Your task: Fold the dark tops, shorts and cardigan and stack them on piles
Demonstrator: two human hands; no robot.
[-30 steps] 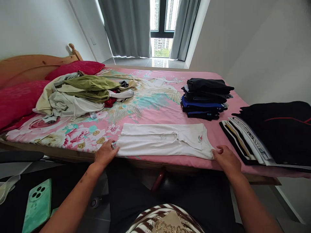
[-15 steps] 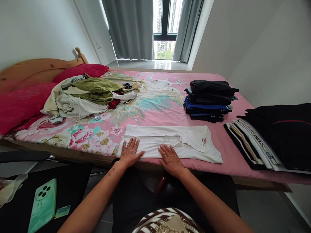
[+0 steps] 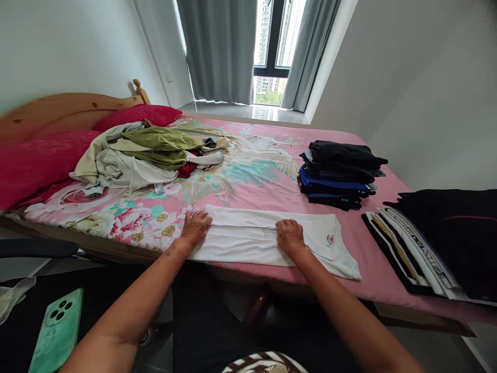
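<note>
A white shirt (image 3: 236, 246) lies folded into a long strip along the near edge of the bed, with a small red and black emblem close to its right end. My left hand (image 3: 196, 228) is at the shirt's left end, its fingers bent and closed on the edge of the cloth. Right of the shirt's middle, my right hand (image 3: 291, 237) has its fingers curled onto the fold line, pinching the fabric there. The fingertips of both hands are partly hidden.
A rumpled heap of clothes (image 3: 155, 147) lies left on the bed by red pillows (image 3: 50, 160). Dark folded clothes (image 3: 337, 173) are stacked at the right, beyond a second folded pile (image 3: 458, 233). A green phone (image 3: 58, 329) rests on a black seat at lower left.
My flat hands have lifted and curled onto the shirt. The left moved to its left end, the right moved rightward and up to the fold line. The view has shifted slightly.
</note>
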